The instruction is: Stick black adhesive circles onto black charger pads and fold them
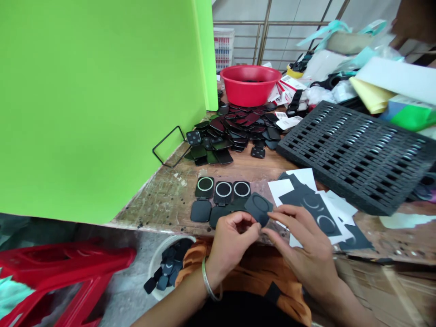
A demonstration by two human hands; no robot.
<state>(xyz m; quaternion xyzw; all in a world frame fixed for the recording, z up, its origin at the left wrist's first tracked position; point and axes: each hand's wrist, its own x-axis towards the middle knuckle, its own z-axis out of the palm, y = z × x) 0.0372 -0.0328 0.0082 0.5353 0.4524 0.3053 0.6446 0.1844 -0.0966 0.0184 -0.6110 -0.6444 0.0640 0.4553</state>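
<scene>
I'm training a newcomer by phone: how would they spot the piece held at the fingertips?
From the tall green panel, follow the wooden table right along its near edge. There the left hand holds a dark grey square piece, with the right hand at its edge. It is dark-ringed, unlike the three pale-ringed black squares to its left.

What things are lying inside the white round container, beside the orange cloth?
In the white round container lies a loose heap of dark flat pieces. What lies beneath them is covered, and the orange cloth hides part of the right side.
</scene>
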